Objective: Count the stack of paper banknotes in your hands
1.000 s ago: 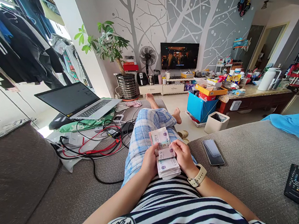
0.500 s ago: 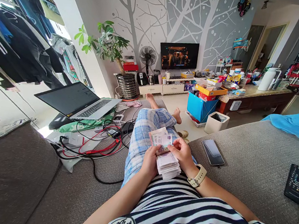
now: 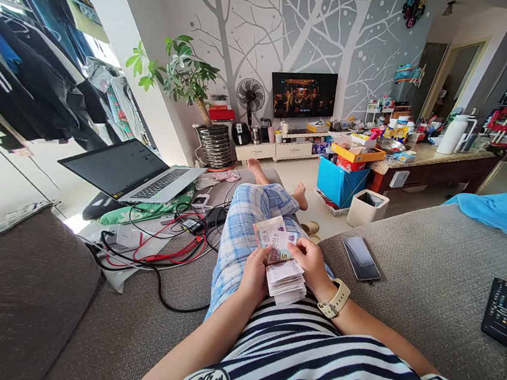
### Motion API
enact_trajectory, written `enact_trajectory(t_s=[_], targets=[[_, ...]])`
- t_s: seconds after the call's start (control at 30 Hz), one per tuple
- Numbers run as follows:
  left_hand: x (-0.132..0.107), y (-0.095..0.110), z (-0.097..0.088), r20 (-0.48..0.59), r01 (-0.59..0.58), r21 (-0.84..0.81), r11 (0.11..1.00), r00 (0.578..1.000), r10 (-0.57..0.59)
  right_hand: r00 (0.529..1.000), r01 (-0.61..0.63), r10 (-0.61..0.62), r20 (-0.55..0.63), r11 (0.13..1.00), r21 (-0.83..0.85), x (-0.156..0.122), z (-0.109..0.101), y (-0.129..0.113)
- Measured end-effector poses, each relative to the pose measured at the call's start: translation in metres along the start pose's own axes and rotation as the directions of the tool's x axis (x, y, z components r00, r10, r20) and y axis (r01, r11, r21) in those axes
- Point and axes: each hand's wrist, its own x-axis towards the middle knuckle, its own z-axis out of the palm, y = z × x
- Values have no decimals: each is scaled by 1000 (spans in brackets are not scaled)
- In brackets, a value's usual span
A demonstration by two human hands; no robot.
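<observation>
A folded stack of banknotes (image 3: 286, 280) rests over my lap, its loose ends fanning toward my striped shirt. My left hand (image 3: 256, 270) is closed around the left side of the stack, thumb on top. Between the thumb and fingers of my right hand (image 3: 311, 260) is the right edge of a pale purple banknote (image 3: 281, 244) marked with a 5. Behind that note, pinkish notes stick up at the upper left. My fingers under the stack are hidden. A cream watch (image 3: 335, 298) is on my right wrist.
On the grey sofa, a phone (image 3: 361, 259) and a remote control (image 3: 503, 310) lie to the right. At left are an open laptop (image 3: 146, 176) and tangled cables (image 3: 194, 232). Beyond the sofa stand a bin (image 3: 368, 209), a blue box (image 3: 342, 181) and a cluttered table.
The top purple note has shifted slightly right and turned a little, showing more of its face. My right hand has moved slightly with it; the left hand stays in place.
</observation>
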Motion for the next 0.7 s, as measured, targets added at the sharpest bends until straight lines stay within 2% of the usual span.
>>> enact_trajectory(t_s=[0.3,0.7], targets=[[3,-1,0,-11,42,-45,998,999,-42,1000,13,-13,9,1000,20,-1,0,-4],[5,-2,-2,-2,21,-25,999,1000,-21,998,-6,-7,64,981,193,-2,1,-9]])
